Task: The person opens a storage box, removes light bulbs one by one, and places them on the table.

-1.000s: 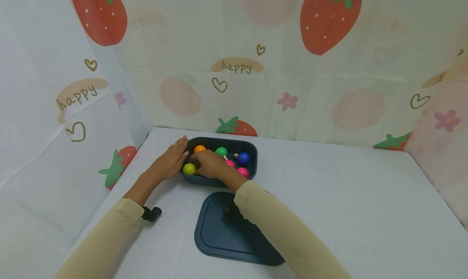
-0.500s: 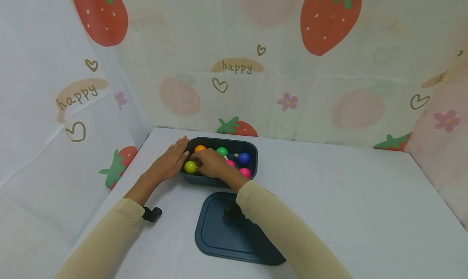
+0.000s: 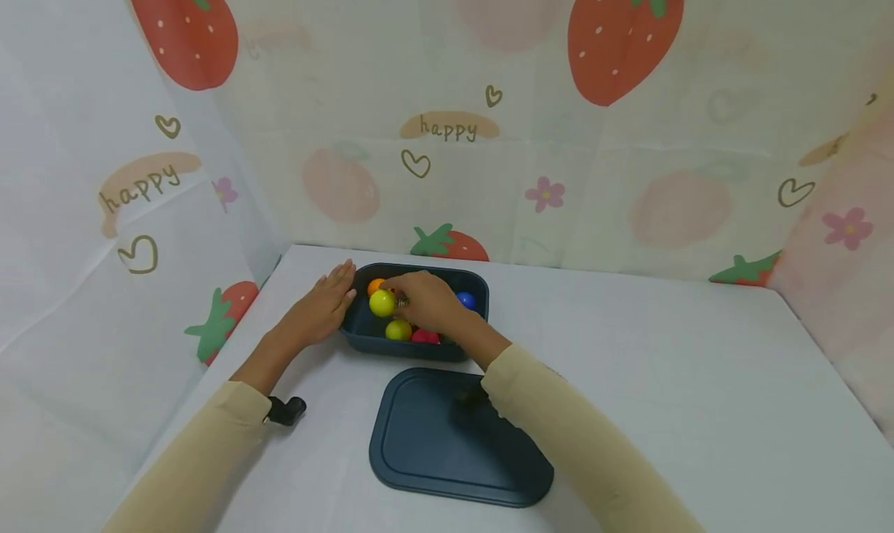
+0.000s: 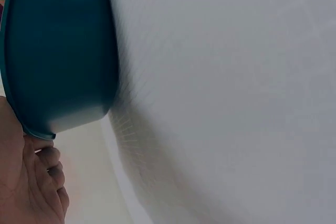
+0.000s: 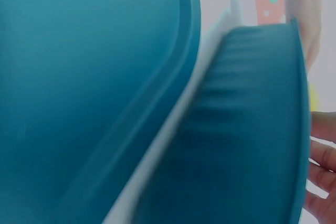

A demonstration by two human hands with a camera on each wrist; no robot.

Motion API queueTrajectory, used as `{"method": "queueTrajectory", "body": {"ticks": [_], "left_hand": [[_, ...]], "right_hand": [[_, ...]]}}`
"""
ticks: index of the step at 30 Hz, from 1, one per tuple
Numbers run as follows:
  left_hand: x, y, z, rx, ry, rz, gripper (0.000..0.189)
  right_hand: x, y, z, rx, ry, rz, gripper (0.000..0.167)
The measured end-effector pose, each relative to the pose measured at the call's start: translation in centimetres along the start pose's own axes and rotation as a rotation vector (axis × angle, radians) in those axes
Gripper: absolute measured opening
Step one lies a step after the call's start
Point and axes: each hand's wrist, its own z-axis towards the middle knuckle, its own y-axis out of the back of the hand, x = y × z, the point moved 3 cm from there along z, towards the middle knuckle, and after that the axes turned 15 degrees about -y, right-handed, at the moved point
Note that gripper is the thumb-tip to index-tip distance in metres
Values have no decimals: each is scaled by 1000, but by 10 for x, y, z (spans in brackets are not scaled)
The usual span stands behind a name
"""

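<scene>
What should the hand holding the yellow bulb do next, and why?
Probably carry it clear of the box. The right hand pinches the yellow bulb by its metal base, raised above the others, while the left hand steadies the box's side.

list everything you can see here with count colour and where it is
box: 1, dark teal, open, far left part of the table, holding bulbs
lid: 1, dark teal, flat on the table in front of the box
yellow bulb: 1, lifted above the box, held by its metal base
second yellow bulb: 1, in the box, near side
orange bulb: 1, in the box, far left corner
blue bulb: 1, in the box, right end
pink bulb: 1, in the box, near side, partly hidden
table: 1, white
backdrop: white cloth with strawberries, hearts, flowers
left hand: flat against the box's left end
right hand: over the box, pinching the yellow bulb
</scene>
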Motion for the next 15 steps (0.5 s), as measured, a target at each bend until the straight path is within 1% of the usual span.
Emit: {"method": "queueTrajectory", "body": {"ticks": [5, 11, 15], "left_hand": [[-1, 1, 2, 12, 0, -1, 58], [0, 0, 2, 22, 7, -17, 59], [0, 0, 0, 17, 3, -38, 60]], "right_hand": [[-15, 16, -10, -44, 15, 23, 47], [-28, 34, -24, -102, 25, 91, 45], [-35, 41, -36, -138, 23, 72, 46]]}}
